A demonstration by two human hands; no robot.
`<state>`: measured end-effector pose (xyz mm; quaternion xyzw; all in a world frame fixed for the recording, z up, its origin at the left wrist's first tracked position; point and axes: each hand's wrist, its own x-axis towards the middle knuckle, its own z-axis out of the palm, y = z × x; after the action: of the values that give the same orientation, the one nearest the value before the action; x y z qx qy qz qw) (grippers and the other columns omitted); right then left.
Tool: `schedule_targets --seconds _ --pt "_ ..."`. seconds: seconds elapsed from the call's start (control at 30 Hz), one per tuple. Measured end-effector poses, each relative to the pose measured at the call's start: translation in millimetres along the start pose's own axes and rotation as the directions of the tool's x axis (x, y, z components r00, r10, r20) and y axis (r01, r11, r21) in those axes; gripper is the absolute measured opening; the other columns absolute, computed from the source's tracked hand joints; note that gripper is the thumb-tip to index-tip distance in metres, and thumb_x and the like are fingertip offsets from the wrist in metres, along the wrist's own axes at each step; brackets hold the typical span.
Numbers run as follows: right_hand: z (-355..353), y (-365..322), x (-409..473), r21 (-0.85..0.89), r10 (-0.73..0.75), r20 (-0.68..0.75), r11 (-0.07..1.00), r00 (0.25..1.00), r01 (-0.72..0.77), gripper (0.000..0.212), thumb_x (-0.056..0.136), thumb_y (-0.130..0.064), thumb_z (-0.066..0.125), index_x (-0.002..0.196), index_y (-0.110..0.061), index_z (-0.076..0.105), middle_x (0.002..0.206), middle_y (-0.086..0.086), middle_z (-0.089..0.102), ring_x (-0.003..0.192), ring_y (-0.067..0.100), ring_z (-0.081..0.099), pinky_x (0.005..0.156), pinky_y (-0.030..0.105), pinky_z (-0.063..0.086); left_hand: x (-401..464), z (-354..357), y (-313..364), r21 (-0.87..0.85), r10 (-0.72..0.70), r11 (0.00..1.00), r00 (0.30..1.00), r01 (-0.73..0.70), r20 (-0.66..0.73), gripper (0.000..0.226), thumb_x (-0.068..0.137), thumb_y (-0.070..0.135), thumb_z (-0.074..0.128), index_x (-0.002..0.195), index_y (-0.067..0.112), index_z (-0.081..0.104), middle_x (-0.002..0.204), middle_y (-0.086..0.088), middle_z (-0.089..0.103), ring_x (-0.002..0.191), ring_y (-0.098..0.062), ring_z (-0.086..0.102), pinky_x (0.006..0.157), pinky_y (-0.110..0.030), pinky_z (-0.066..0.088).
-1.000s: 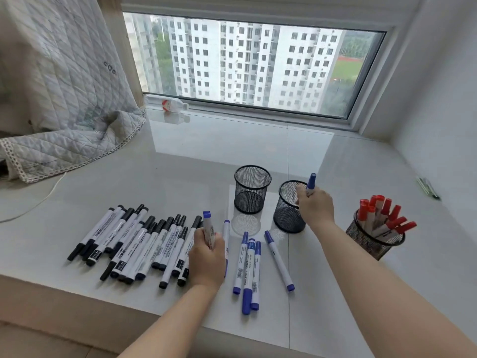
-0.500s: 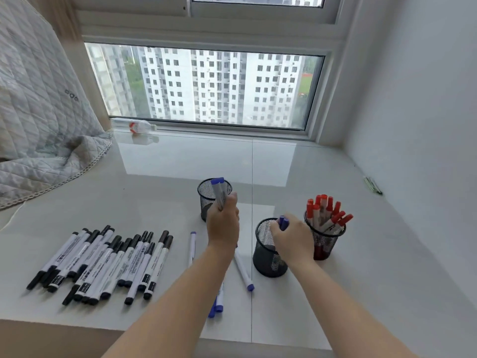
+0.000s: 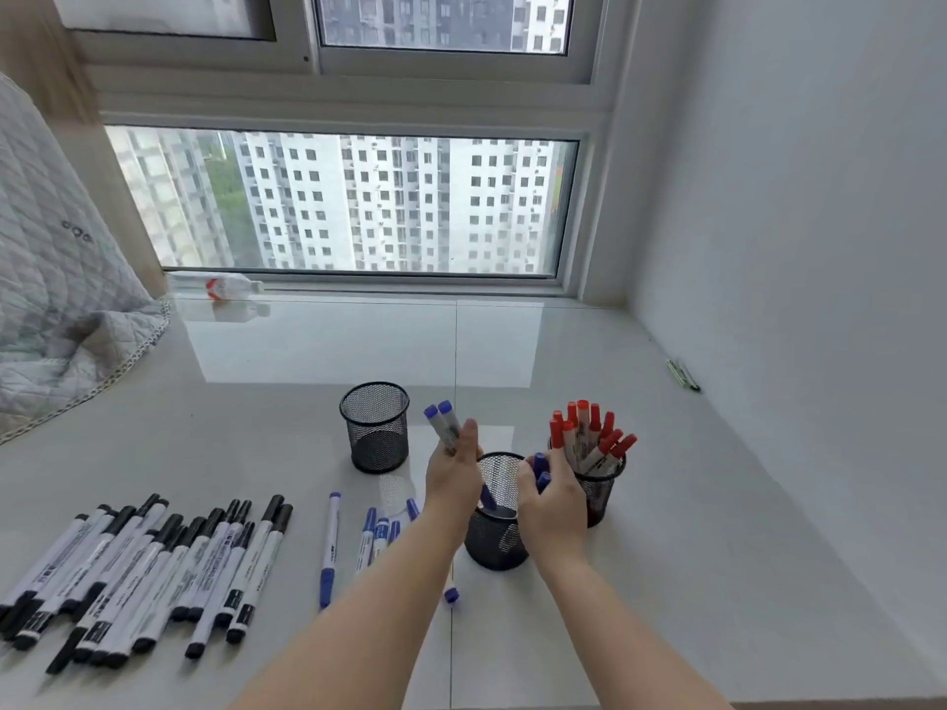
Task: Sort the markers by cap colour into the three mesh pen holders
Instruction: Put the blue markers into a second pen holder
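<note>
A grey quilted cover (image 3: 56, 320) drapes over the far left corner of the desk (image 3: 692, 530), and a clear plastic bottle (image 3: 215, 285) lies on its side at the far edge under the window (image 3: 353, 202). Along the near left edge a crowded row of black-capped markers (image 3: 138, 571) lies flat, side by side. To their right, a few blue-capped markers (image 3: 328, 548) lie loose on the desk, some partly hidden behind the left forearm. An empty mesh holder (image 3: 376, 427) stands farther back near the middle. The left hand (image 3: 453, 479) is raised just left of the middle mesh holder (image 3: 494, 525), its fingers gripping two blue markers (image 3: 441, 425) whose caps point up and away. One blue marker already stands inside that holder. The right hand (image 3: 556, 497) hovers over the holder's right rim, fingers curled round two more blue markers (image 3: 540, 471), caps up. Touching or just beside it on the right, the third mesh holder (image 3: 602, 486) is packed with red-capped markers (image 3: 589, 435). A small green object (image 3: 684, 374) lies by the right wall.
</note>
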<state>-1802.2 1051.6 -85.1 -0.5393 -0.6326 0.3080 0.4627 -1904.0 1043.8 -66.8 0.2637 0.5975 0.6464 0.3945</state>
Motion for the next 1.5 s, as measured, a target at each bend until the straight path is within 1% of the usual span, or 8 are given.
schedule_targets --seconds 0.4,0.53,0.63,0.7,0.87,1.03,1.3,1.5 --pt "-2.9 -6.3 -6.6 0.025 -0.011 -0.099 1.000 0.995 0.013 0.008 0.086 -0.017 0.058 0.091 -0.020 0.053 0.086 -0.003 0.055 0.081 0.016 0.054 0.060 0.014 0.037 -8.9 -10.4 -8.5 0.420 0.047 0.903 0.993 -0.090 0.112 0.015 0.086 0.032 0.059 0.076 0.021 0.052 0.076 0.003 0.059 0.076 -0.015 0.054 0.069 -0.030 0.042" --pt "-6.4 -22.6 -16.4 -0.067 -0.215 -0.223 0.976 0.951 0.205 0.027 0.077 -0.006 0.066 0.102 -0.011 0.058 0.094 -0.005 0.054 0.090 0.014 0.049 0.080 0.025 0.039 -17.6 -28.5 -7.1 0.273 0.121 0.950 0.983 -0.154 0.135 0.021 0.087 0.028 0.060 0.105 0.021 0.053 0.102 0.006 0.060 0.092 -0.002 0.057 0.072 -0.016 0.044" --pt "-6.6 -33.7 -30.3 -0.113 -0.443 -0.274 0.896 0.854 0.429 0.024 0.075 -0.004 0.061 0.098 -0.008 0.058 0.095 0.004 0.059 0.091 0.015 0.047 0.083 0.025 0.039 -22.5 -55.8 -10.8 0.270 0.208 0.941 0.978 -0.202 0.006 0.013 0.090 0.027 0.055 0.103 0.024 0.053 0.103 0.007 0.060 0.090 0.001 0.056 0.070 -0.013 0.040" --pt "-2.1 -37.4 -43.0 -0.090 -0.561 -0.218 0.826 0.798 0.556 0.020 0.077 -0.009 0.053 0.097 -0.013 0.052 0.091 0.002 0.058 0.086 0.014 0.046 0.080 0.020 0.038 -20.8 -81.0 -15.7 0.465 0.257 0.866 0.962 -0.185 -0.095 0.012 0.090 0.027 0.053 0.101 0.023 0.054 0.102 0.004 0.061 0.092 -0.010 0.057 0.073 -0.019 0.040" --pt "23.0 -30.6 -75.4 0.017 -0.699 0.070 0.714 0.712 0.700 0.011 0.079 -0.005 0.049 0.086 -0.013 0.051 0.072 0.004 0.056 0.062 0.015 0.052 0.055 0.023 0.044 -19.3 -126.2 -35.7 0.886 0.261 0.463 0.958 -0.013 -0.122 0.043 0.085 0.035 0.057 0.123 0.017 0.047 0.125 -0.007 0.045 0.119 -0.024 0.038 0.097 -0.036 0.035" --pt "46.3 -14.4 -85.0 -0.129 -0.490 0.356 0.817 0.795 0.561 0.016 0.077 -0.004 0.056 0.091 -0.007 0.063 0.089 0.008 0.061 0.083 0.025 0.057 0.075 0.026 0.045 -25.6 -129.3 -52.2 0.960 0.209 0.280 0.976 -0.006 -0.055 0.067 0.083 0.056 0.050 0.137 0.022 0.028 0.142 -0.005 0.022 0.129 -0.026 0.022 0.103 -0.039 0.033" --pt "74.5 -2.3 -80.5 -0.473 -0.136 0.488 0.788 0.862 0.393 0.048 0.090 -0.037 0.045 0.133 -0.015 0.041 0.141 0.005 0.036 0.128 0.023 0.031 0.105 0.031 0.027 -24.3 -134.6 -57.3 0.925 0.179 0.378 0.979 0.025 -0.100 0.072 0.085 0.052 0.049 0.142 0.020 0.018 0.142 -0.008 0.023 0.130 -0.026 0.025 0.106 -0.039 0.027" --pt "97.8 -1.4 -82.7 -0.521 -0.046 0.482 0.788 0.875 0.328 0.054 0.092 -0.044 0.038 0.137 -0.015 0.034 0.145 0.004 0.032 0.131 0.021 0.027 0.106 0.032 0.025 -24.4 -146.4 -59.6 0.897 0.194 0.443 0.976 0.005 -0.101 0.082 0.084 0.049 0.054 0.147 0.019 0.010 0.138 -0.009 0.027 0.128 -0.025 0.026 0.106 -0.036 0.025"
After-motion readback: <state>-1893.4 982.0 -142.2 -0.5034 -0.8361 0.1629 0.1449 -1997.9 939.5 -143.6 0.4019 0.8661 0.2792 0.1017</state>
